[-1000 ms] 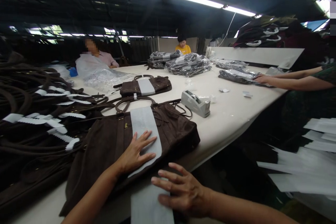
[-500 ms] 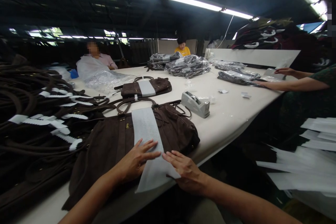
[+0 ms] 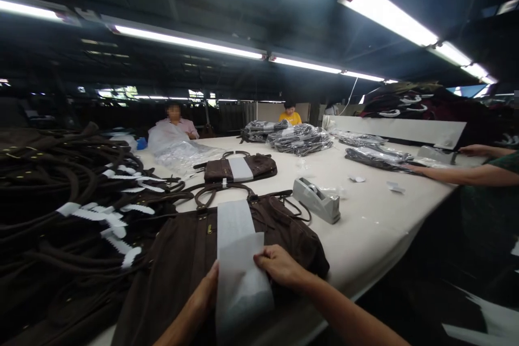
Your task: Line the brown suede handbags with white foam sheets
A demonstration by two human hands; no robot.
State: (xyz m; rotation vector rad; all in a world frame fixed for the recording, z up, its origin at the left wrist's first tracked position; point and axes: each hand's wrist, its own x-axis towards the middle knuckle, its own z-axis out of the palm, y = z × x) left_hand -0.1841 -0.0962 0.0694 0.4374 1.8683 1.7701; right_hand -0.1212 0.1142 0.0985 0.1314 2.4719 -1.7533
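Left hand (image 3: pixel 204 292) partly behind white strip (image 3: pixel 240 265), brown bag (image 3: pixel 180 246) partly below bottom edge.

No text, label, brand, number or sign can be read on anything in view.

Bright tube lights (image 3: pixel 190 42) beneath a dark ceiling (image 3: pixel 227 5).

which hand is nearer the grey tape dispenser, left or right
Right. The right hand pinches the pale strip's right edge, nearer the camera than the tape dispenser; the left hand is farther off, at the strip's left edge.
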